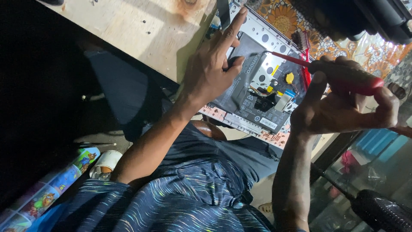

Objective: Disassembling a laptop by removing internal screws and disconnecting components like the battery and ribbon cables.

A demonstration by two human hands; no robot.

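Mid-unscrewing: left hand (pixel 209 71) fingers spread wide, steadying opened grey laptop chassis (pixel 257 81); right hand (pixel 343 107) gripping red-handled screwdriver (pixel 343 75); next, firm tip seating.

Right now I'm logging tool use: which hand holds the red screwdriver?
The right hand grips the red screwdriver. The left hand lies flat on the open laptop, holding no tool.

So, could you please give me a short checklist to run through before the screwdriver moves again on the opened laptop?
1. Right hand grips screwdriver: ok.
2. Tip on a screw: cannot tell; it sits at the battery's upper edge, too small to see.
3. Left hand steadies laptop: ok, fingers resting on battery.
4. Wires clear of tip: ok, they lie lower.
5. Laptop fully supported: not ok, its near edge overhangs the lap.
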